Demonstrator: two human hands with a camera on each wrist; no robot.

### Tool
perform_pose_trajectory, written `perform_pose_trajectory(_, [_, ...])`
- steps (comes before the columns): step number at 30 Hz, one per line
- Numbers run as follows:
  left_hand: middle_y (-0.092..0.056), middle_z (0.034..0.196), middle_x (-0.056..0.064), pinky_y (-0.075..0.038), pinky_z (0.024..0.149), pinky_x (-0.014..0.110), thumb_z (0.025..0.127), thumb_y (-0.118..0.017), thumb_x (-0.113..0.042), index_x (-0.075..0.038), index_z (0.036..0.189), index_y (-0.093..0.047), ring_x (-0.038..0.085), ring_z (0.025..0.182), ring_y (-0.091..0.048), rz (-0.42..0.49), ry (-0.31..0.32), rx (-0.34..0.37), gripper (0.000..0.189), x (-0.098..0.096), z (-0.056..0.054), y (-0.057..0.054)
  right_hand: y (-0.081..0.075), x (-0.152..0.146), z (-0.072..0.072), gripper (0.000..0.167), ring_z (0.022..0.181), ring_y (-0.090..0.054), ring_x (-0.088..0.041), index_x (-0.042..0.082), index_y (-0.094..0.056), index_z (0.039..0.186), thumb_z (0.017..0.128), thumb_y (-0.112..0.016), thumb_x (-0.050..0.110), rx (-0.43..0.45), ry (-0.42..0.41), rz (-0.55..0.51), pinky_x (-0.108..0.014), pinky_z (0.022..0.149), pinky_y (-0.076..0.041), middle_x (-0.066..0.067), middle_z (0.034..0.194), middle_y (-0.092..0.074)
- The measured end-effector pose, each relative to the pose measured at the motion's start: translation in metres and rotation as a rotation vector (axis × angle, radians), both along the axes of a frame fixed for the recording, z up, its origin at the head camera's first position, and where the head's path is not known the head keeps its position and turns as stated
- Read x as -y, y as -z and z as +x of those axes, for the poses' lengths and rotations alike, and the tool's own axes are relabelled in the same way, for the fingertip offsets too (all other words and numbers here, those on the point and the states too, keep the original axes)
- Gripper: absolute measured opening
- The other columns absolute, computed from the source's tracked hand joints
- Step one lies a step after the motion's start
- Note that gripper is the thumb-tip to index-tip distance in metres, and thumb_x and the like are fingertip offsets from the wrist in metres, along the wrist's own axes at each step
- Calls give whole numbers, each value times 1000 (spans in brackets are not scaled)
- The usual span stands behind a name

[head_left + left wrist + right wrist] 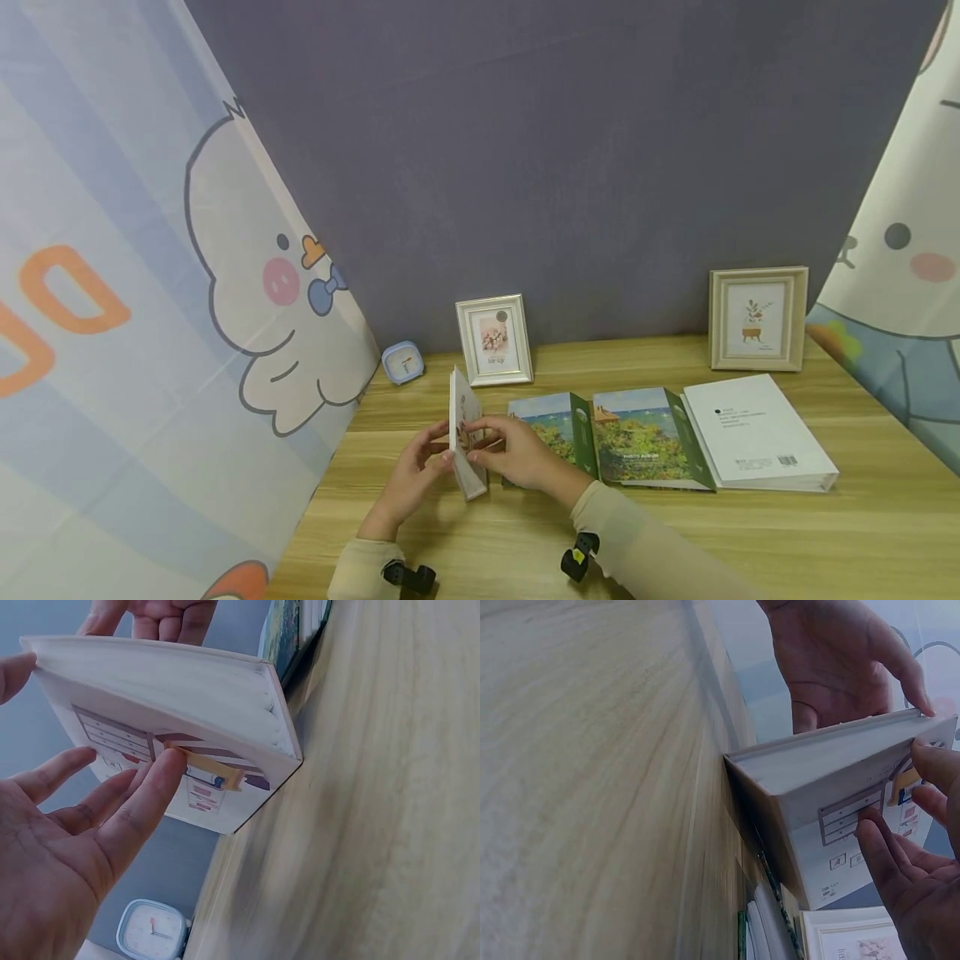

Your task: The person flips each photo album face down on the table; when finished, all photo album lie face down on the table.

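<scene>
A small white photo album (pixel 467 408) stands upright on the wooden table, held between both hands. Its covers carry drawings of a striped awning and shelves, and its page edges (pixel 172 682) show in the left wrist view. My left hand (pixel 411 479) holds it from the left, thumb at the near edge and fingers on the cover. From the other side my right hand (pixel 517 454) grips the album, its thumb and fingertips on the printed cover (pixel 840 832). The album's bottom edge touches the table.
Right of the hands lie a landscape-covered album (pixel 551 425), a second like it (pixel 645 446) and a white album (pixel 761 433). Behind stand a blue clock (pixel 403 363), a small picture frame (pixel 495 340) and a larger frame (pixel 757 320) against the dark wall (pixel 540 167).
</scene>
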State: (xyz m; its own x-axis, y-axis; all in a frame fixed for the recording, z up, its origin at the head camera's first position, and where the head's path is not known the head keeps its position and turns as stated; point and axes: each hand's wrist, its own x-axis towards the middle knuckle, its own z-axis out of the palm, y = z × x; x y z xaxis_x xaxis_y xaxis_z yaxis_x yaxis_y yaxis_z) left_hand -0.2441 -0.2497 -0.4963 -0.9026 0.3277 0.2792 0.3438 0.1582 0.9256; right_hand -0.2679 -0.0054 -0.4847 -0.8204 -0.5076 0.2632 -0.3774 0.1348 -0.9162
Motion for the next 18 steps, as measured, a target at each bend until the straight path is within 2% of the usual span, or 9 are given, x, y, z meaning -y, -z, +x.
perform_pose_trajectory(4, [-42, 154, 28, -61, 89, 42, 107, -60, -7, -2, 158, -40, 46, 124, -53, 37, 2, -21, 55, 1, 1, -3, 0, 2, 0, 38, 113, -70, -26, 21, -70, 135, 98, -78, 24, -37, -17, 3, -30, 88, -59, -1, 136, -65])
perform_pose_trajectory(8, [-41, 156, 27, -62, 87, 44, 107, -56, -5, -6, 160, -38, 45, 125, -54, 52, 13, -30, 56, 4, 2, -5, 1, 2, 1, 42, 114, -69, -27, 21, -68, 139, 98, -78, 21, -89, -44, 36, -31, 90, -58, -4, 140, -60])
perform_pose_trajectory(14, [-42, 155, 27, -61, 86, 46, 110, -46, -6, -8, 160, -38, 31, 124, -59, 64, -2, -6, 51, 11, 1, -5, 1, 1, 3, 53, 122, -62, -26, 29, -60, 150, 99, -76, 26, -107, -87, 141, -37, 94, -58, -8, 151, -48])
perform_pose_trajectory(18, [-44, 152, 28, -62, 82, 45, 110, -51, -9, -6, 158, -38, 27, 120, -61, 64, -39, -9, 50, 12, 0, -4, 2, 2, 3, 57, 133, -53, -30, 29, -57, 152, 99, -77, 29, -121, -107, 189, -43, 99, -57, -7, 160, -41])
